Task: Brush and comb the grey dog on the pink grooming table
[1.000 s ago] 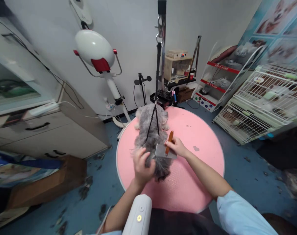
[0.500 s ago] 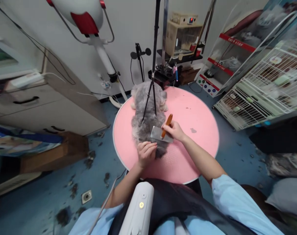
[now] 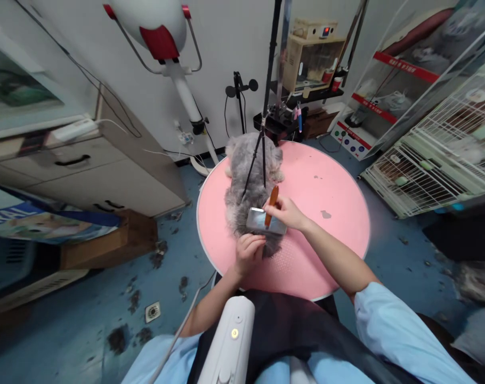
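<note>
A grey, fluffy dog (image 3: 244, 170) is on the round pink grooming table (image 3: 330, 245), facing away from me, with black straps from above around its body. My right hand (image 3: 287, 212) grips the upright wooden handle of a slicker brush (image 3: 255, 220). The brush's metal head lies across the dog's rear, bristle side down and hidden. Just below the brush, my left hand (image 3: 249, 253) is closed at the dog's hindquarters, its fingers curled into the fur; exactly what they pinch is partly hidden.
A black grooming arm (image 3: 271, 58) rises behind the dog. A large white-and-red dryer (image 3: 162, 32) stands at back left, and wire cages (image 3: 438, 154) stand at right. A white device (image 3: 228, 341) with a hose is against my front. Fur clumps (image 3: 116, 340) litter the floor.
My view has turned a little left, so the scene sits further right. Relative to the dog, the brush has shifted slightly left. My left hand stays at the dog's rear.
</note>
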A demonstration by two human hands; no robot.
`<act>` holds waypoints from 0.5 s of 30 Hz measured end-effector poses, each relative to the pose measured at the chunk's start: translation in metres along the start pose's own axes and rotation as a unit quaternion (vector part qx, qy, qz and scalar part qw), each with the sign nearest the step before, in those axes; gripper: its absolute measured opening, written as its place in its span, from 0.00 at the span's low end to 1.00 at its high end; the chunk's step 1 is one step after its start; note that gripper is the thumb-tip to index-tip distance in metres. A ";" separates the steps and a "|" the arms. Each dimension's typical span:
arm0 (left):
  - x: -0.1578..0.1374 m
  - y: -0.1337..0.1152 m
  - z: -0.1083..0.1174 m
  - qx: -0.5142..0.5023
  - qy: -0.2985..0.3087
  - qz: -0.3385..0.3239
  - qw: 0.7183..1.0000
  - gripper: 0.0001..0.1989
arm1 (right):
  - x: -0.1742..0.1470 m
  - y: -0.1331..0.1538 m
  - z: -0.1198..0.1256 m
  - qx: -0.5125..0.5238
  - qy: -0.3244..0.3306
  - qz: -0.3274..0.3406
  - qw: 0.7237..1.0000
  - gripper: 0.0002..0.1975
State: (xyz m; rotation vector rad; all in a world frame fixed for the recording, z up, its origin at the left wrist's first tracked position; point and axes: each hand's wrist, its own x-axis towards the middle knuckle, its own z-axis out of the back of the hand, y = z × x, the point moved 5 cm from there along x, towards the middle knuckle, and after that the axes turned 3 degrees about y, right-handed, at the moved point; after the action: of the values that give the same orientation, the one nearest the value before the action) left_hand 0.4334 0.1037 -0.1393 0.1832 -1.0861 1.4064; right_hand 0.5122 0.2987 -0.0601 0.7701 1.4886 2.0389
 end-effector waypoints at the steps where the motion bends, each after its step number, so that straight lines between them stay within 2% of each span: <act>1: 0.001 -0.001 -0.004 -0.008 0.015 -0.004 1.000 0.13 | 0.002 0.002 0.003 -0.002 -0.032 0.001 0.999 0.19; 3: 0.004 -0.002 -0.010 -0.024 0.036 -0.013 0.999 0.13 | 0.003 0.008 0.009 -0.008 -0.110 0.019 0.994 0.17; 4: 0.005 -0.003 -0.011 -0.028 0.041 -0.016 0.999 0.13 | 0.005 0.010 0.007 -0.015 -0.095 0.030 0.995 0.16; 6: 0.006 -0.003 -0.012 -0.030 0.045 -0.016 0.998 0.12 | 0.007 0.014 -0.006 -0.031 0.024 0.036 0.999 0.14; 7: 0.007 -0.003 -0.012 -0.030 0.044 -0.014 0.998 0.12 | 0.008 0.014 -0.011 -0.035 0.061 0.031 0.997 0.14; 8: 0.007 -0.004 -0.011 -0.031 0.042 -0.011 0.999 0.12 | 0.009 0.015 -0.010 -0.038 0.049 0.026 0.998 0.13; 10: 0.008 -0.006 -0.009 -0.040 0.039 -0.008 0.998 0.12 | 0.011 0.017 0.001 -0.040 -0.057 0.032 0.997 0.13; 11: 0.009 -0.007 -0.009 -0.045 0.040 -0.009 0.998 0.12 | 0.011 0.020 0.003 -0.040 -0.077 0.041 0.995 0.13; 12: 0.009 -0.009 -0.008 -0.047 0.039 -0.012 0.998 0.12 | 0.012 0.021 0.001 -0.043 -0.047 0.050 0.997 0.13; 14: 0.011 -0.011 -0.006 -0.043 0.031 -0.020 0.998 0.11 | 0.013 0.023 -0.011 -0.050 0.078 0.050 0.994 0.13; 15: 0.012 -0.013 -0.005 -0.041 0.023 -0.027 0.999 0.11 | 0.013 0.023 -0.013 -0.052 0.101 0.042 0.993 0.14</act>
State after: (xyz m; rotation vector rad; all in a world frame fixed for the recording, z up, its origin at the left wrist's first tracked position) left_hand 0.4443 0.1126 -0.1275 0.1203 -1.0912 1.3092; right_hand 0.4920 0.2920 -0.0395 0.6087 1.4635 2.2964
